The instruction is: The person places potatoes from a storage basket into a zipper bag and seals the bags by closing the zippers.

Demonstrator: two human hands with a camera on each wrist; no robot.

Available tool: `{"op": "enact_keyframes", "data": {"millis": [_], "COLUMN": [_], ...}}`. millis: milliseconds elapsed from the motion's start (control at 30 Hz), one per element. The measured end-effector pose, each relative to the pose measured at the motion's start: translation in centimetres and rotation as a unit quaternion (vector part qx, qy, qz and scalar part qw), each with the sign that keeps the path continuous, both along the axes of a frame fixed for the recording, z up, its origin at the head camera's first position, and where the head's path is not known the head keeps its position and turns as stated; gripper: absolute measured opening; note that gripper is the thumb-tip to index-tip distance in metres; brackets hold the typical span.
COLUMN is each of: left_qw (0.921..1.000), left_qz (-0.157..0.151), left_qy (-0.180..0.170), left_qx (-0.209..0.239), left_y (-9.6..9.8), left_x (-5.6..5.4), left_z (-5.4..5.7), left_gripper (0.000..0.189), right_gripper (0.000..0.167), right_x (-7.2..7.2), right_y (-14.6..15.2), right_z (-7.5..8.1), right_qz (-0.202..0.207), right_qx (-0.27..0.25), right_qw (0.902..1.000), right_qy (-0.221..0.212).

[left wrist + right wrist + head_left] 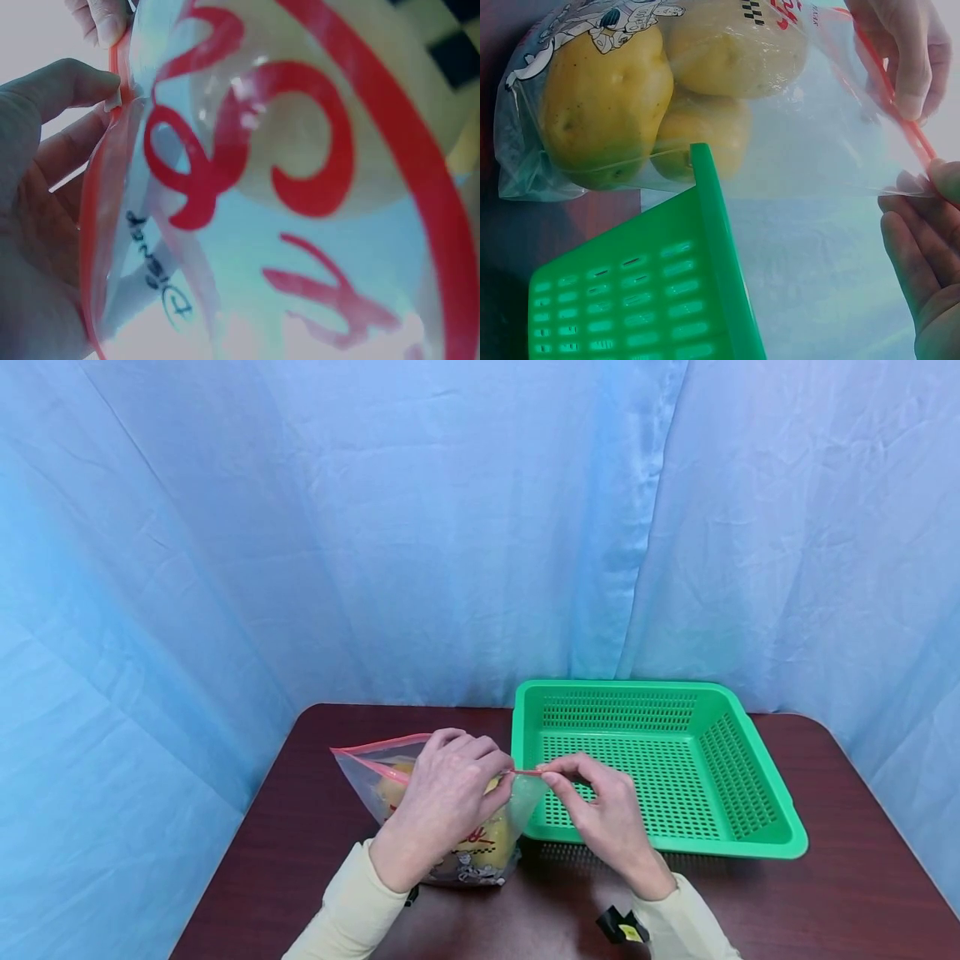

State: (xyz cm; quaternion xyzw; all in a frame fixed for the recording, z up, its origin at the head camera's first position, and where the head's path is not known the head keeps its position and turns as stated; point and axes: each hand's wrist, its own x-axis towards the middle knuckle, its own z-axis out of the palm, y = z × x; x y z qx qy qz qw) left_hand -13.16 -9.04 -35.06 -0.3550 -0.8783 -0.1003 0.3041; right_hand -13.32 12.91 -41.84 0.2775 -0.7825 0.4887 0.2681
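A clear zip bag (pixel 517 810) with a red zip strip and printed lettering stands on the table, holding several potatoes (pixel 604 112). Its mouth gapes at the left end, where the two red edges spread apart. My left hand (pixel 453 785) pinches the red strip between thumb and fingers, a little right of the middle of the mouth. At the bag's right corner, my right hand (pixel 603 810) pinches the end of the strip between thumb and forefinger. In the left wrist view, the bag's red lettering fills most of the frame, and the left thumb presses the strip.
A green plastic basket (pixel 765 777) with slotted sides stands right of the bag, its near left corner close to the bag and the right hand. Both rest on a dark red-brown table (pixel 292 827). Pale blue curtains (pixel 450 527) hang behind and at the sides.
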Motion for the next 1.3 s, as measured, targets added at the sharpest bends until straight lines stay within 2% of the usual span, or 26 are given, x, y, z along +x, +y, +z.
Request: {"op": "enact_keyframes", "data": {"millis": [233,600,1067,1300], "left_qw": [1.0000,1.0000,0.9999,0.9999], "left_qz": [0.001,0.004,0.003,-0.004], "left_qy": [-0.002,-0.003,0.004,0.011], "left_qx": [0.003,0.001,0.017,-0.004], "left_y": [-0.4,-0.9,-1.7,-2.1], "left_x": [0.1,0.1,0.3,0.2], "left_z": [0.1,0.1,-0.1,0.0], "left_gripper": [0.004,0.005,0.002,0.004], "right_gripper": [0.021,0.022,0.019,0.019], "right_x": [0.2,0.1,0.4,0.4], "right_y": [0.0,0.3,0.2,0.2], "right_z": [0.1,-0.2,-0.1,-0.1], "right_qz": [-0.008,-0.005,-0.011,-0.011], "right_qx": [0.004,-0.004,0.000,-0.004], "right_qw": [0.9999,1.0000,0.9996,0.9996], "right_qy": [-0.014,-0.006,-0.025,-0.025]}}
